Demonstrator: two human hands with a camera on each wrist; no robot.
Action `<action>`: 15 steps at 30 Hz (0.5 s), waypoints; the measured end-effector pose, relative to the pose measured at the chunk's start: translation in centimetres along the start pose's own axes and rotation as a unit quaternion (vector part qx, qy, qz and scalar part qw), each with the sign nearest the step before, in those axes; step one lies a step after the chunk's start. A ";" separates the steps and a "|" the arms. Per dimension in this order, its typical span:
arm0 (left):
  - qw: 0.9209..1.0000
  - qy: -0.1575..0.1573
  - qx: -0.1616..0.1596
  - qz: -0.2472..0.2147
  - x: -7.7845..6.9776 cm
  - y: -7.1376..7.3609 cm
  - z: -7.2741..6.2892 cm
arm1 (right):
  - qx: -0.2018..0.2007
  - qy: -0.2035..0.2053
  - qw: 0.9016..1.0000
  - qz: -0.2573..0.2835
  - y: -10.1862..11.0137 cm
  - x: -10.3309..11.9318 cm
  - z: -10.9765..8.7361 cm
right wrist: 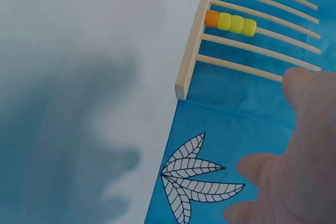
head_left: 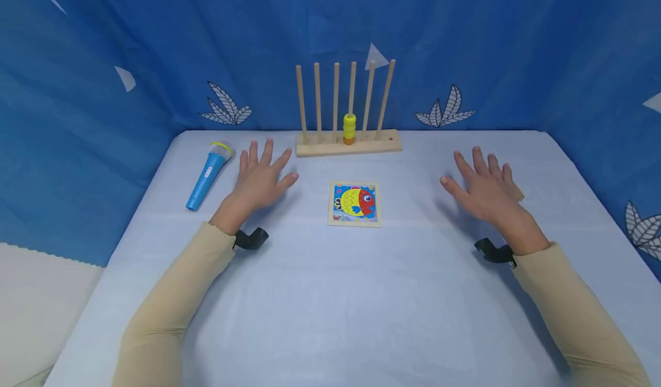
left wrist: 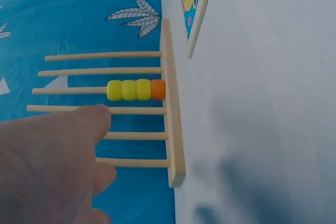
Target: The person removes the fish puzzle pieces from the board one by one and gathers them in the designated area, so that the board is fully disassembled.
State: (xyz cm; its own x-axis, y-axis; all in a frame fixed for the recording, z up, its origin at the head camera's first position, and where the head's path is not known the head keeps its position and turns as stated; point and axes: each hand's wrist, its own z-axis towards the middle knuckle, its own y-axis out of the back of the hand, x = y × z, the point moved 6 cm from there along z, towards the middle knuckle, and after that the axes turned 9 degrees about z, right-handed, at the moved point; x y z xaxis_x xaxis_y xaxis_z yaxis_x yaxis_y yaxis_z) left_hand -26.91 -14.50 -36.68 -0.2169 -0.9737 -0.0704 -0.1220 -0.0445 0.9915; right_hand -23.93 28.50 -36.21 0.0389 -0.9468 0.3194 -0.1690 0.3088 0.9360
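My left hand [head_left: 258, 183] hovers over the table with its fingers spread, holding nothing. Just left of it lies a blue toy microphone [head_left: 205, 175] with a grey head and a yellow ring. On the right side my right hand [head_left: 485, 189] is also spread and holds nothing; a small tan piece [head_left: 518, 192] shows past its fingers, mostly hidden. Between the hands a square fish puzzle [head_left: 354, 204] lies flat. Behind it stands a wooden peg rack [head_left: 348, 149] with several upright rods. One rod bears yellow beads [left wrist: 129, 89] above an orange bead [left wrist: 157, 89].
A white cloth covers the table [head_left: 341, 312]. Blue patterned fabric [head_left: 268, 37] rises behind the table's back edge and along both sides. The peg rack stands close to that back edge.
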 end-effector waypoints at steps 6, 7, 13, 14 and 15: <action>1.000 -0.006 0.001 0.000 -0.6 -0.3 -0.1 | 0.001 0.001 1.000 0.007 -0.1 0.4 0.1; 1.000 -0.007 0.001 -0.003 -0.7 -0.3 -0.1 | 0.000 0.003 1.000 0.007 0.0 0.5 0.1; 1.000 -0.012 0.002 -0.006 -1.2 -0.6 -0.5 | 0.007 0.008 1.000 -0.005 -0.2 1.3 0.4; 1.000 -0.014 0.003 -0.006 -1.3 -0.6 -0.5 | 0.009 0.009 1.000 -0.006 -0.3 1.4 0.5; 1.000 -0.016 0.003 -0.007 -1.4 -0.7 -0.6 | 0.011 0.010 1.000 -0.007 -0.3 1.5 0.5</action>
State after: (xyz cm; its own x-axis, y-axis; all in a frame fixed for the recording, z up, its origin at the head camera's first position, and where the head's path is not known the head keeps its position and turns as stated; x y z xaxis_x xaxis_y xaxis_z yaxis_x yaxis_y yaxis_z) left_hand -25.99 -13.26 -37.19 -0.2464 -0.9652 -0.0881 -0.1309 -0.0569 0.9898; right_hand -24.36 26.91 -36.08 0.0608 -0.9490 0.3093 -0.1892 0.2933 0.9371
